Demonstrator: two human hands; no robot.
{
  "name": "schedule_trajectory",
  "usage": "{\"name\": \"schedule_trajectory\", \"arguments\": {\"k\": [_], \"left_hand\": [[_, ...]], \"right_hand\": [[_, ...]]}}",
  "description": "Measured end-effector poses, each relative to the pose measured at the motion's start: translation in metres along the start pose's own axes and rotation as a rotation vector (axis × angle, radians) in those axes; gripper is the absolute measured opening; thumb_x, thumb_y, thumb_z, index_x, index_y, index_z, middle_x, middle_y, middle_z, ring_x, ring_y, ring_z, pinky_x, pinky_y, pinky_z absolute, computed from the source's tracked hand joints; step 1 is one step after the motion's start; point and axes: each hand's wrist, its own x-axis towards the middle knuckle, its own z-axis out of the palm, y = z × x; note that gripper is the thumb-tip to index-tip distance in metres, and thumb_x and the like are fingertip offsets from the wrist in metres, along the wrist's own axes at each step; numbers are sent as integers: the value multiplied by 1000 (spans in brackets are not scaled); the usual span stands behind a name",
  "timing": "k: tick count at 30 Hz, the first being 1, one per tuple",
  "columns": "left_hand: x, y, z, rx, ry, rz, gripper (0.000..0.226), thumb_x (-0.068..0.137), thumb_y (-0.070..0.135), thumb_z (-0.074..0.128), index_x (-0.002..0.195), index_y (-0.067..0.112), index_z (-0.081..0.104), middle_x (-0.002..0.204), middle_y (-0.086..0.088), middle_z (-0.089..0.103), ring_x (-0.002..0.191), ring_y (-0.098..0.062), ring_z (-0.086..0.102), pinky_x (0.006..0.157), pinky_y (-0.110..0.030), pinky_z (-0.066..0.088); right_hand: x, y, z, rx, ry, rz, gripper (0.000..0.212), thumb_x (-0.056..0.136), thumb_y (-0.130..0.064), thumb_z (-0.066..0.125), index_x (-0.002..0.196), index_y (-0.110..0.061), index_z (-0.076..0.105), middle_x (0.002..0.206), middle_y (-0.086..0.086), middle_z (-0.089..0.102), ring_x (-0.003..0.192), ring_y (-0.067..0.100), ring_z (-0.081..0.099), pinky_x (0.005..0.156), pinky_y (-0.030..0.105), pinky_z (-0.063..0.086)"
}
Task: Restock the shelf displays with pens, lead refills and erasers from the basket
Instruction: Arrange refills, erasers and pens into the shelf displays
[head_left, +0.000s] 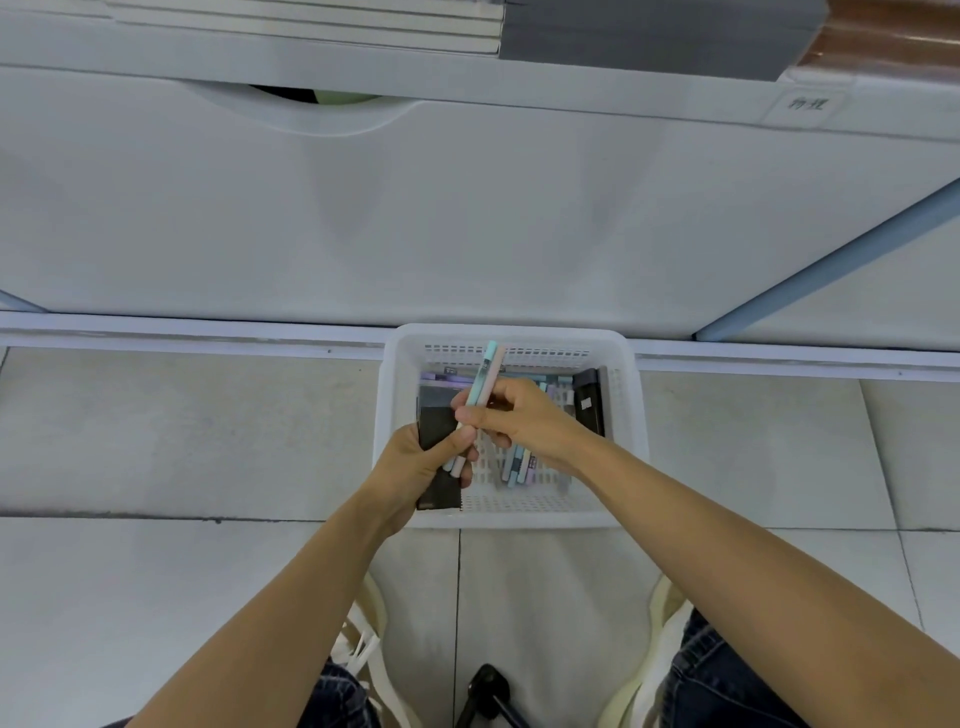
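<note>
A white perforated basket (621, 415) stands on the floor against the base of the shelf unit. Inside lie several pastel pens (519, 467), lilac packs and a black box (589, 400) at the right. Over the basket my right hand (524, 421) pinches two pens (485, 376), one light blue and one pale pink, pointing up and away. My left hand (423, 462) grips a dark flat pack (436, 431) at the basket's left side, and its thumb touches the lower ends of the two pens.
A white drawer front (467, 223) with a scooped handle fills the view above the basket. Stacked notebooks (363, 26) sit on the shelf at the top. Grey floor tiles (182, 426) lie to both sides. My knees and pale shoes show at the bottom.
</note>
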Motion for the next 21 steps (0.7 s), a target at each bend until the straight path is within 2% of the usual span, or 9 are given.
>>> {"name": "schedule_trajectory", "arguments": {"k": [2,4,7,9,10,13,16,19,21], "left_hand": [[2,2,-2,-30,5,1,29,77,32,68,95,9,67,77,-8,68,65,-20,64,67,-34,60],[4,3,-6,-35,26,-3,34,77,32,68,100,7,67,75,-7,67,61,-16,63,68,-34,60],[5,1,-8,-47,102,-17,32,81,27,68,105,5,66,77,-8,68,60,-16,63,66,-32,60],[6,-2,-8,-61,142,-28,27,84,23,68,104,5,67,77,-9,69,61,-17,64,65,-31,60],[7,-3,-8,-63,149,-31,28,83,24,68,103,5,67,77,-8,70,63,-17,65,65,-30,60],[8,-3,-9,-73,127,-16,34,74,29,70,101,7,69,82,-8,74,69,-17,69,68,-30,61],[10,-3,-9,-69,133,-15,34,74,29,69,101,9,69,85,-8,75,72,-17,70,71,-32,61],[13,-4,-10,-39,157,-35,29,83,24,67,105,5,67,82,-8,72,70,-18,68,77,-38,60],[13,-6,-9,-34,153,-41,23,87,19,66,104,4,67,80,-8,71,68,-17,67,77,-38,60]], "right_hand": [[1,3,-5,128,79,-24,29,89,-26,67,116,-19,59,79,-6,69,62,8,56,59,21,49],[2,11,-17,158,264,-8,34,89,-29,67,119,-19,54,86,1,71,67,14,60,62,25,52],[1,36,-35,-174,538,199,43,90,-36,65,120,-9,49,93,7,63,76,19,62,69,33,56],[1,53,-36,-454,568,344,59,88,-42,66,124,-2,42,104,9,57,90,23,61,76,35,53],[3,60,-33,-554,562,352,66,86,-46,67,126,0,40,110,11,56,97,26,60,77,35,52],[16,67,-20,-652,546,324,77,81,-48,71,130,-1,37,121,15,57,104,29,62,81,38,55],[29,67,-18,-668,544,351,64,82,-37,74,124,0,44,115,14,59,96,28,63,72,34,54],[29,70,-23,-714,517,311,29,88,-29,69,90,-5,52,83,6,57,75,21,58,50,27,41],[26,72,-30,-725,489,289,25,90,-26,65,82,-8,51,76,5,53,71,20,54,51,28,37]]}}
